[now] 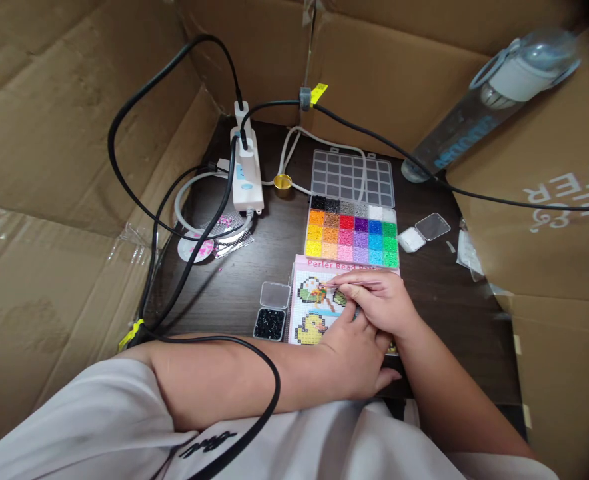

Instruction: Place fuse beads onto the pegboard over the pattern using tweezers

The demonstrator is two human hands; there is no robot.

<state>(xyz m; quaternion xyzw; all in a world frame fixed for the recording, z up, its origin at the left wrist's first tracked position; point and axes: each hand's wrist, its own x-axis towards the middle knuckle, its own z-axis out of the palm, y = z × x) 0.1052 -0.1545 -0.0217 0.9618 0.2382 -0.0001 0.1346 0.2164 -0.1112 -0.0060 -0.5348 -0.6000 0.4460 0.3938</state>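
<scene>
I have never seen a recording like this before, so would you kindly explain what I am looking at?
There is no machine here: these are a person's bare hands, and the single picture comes from a camera worn on the head, looking forward and down.

The right hand pinches a thin tool, perhaps tweezers. The left hand lies low over a printed page, its fingers partly hidden by the right.

Beyond the page is a box of coloured beads with its clear lid open. Left of the page, a small box holds black beads. Farther back on the dark table are a power strip with cables and a bottle, with cardboard walls around.
</scene>
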